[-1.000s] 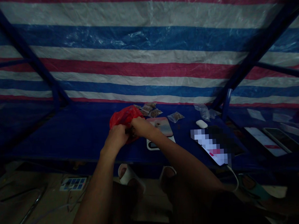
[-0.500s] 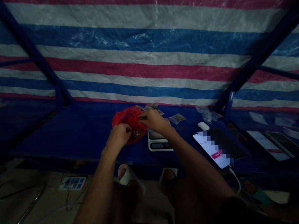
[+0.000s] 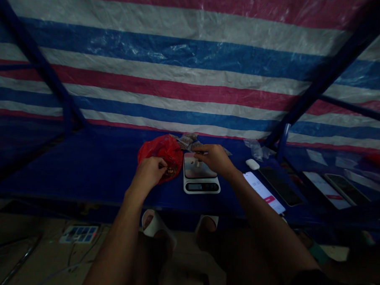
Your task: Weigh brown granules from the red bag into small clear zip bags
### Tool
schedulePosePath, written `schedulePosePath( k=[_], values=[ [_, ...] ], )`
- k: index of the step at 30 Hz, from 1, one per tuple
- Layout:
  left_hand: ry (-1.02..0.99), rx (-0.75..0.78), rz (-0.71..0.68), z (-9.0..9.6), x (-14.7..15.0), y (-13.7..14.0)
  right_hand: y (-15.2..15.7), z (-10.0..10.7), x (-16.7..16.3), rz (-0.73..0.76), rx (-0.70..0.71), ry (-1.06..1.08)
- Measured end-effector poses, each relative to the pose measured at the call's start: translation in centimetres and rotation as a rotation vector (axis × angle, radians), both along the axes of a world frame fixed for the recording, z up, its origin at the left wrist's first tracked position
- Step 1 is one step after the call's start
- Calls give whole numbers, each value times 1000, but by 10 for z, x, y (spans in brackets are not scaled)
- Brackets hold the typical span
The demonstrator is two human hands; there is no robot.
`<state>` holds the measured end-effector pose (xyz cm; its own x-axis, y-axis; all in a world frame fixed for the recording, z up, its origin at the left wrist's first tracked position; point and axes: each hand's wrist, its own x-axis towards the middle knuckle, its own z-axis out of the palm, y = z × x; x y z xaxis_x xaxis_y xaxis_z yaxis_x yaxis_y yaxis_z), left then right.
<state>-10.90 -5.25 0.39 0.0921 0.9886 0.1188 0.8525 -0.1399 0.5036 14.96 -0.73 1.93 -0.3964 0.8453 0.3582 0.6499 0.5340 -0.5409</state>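
A red plastic bag (image 3: 149, 146) lies open on the blue table, with small brown pieces (image 3: 170, 172) inside. At the bag's mouth is my left hand (image 3: 151, 169), thumb and finger pinched together just over the pieces. Whether it grips the rim or a piece is unclear. To the right stands a white digital scale (image 3: 187, 188) with a shiny square plate. My right hand (image 3: 214, 158) is above the plate's far side, fingers pinched; what they hold is too small to name. A few small bits (image 3: 197, 162) show on or just over the plate below the fingertips.
Small clear packets (image 3: 187, 139) with brown contents lie behind the scale. Rightward are crumpled clear plastic (image 3: 255, 149), a white earbud case (image 3: 252, 164), a lit phone (image 3: 263, 192) and a dark phone (image 3: 280, 187). Blue frame bars (image 3: 319, 82) and a striped tarp (image 3: 187, 83) stand behind.
My right hand has moved right, from the bag's edge to above the scale plate, uncovering the scale. My left hand stays at the bag. The view has shifted slightly.
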Motion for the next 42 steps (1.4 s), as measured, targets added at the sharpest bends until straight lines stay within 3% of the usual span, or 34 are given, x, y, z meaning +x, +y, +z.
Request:
schedulePosePath(
  k=[17,24,32,37,42],
  values=[
    [-61,21,-20,2,10,6,0,3,6,25,-34,-44],
    [-252,82,-49,15,32,8,0,10,11,74,-68,-109],
    [-329,119,-121,22,66,16,3,14,15,120,-14,-113],
    [-312,145,-184,20,82,21,5,14,29,24,-8,-59],
    [-247,115,-242,25,94,27,7,6,39,0,-79,-219]
  ],
)
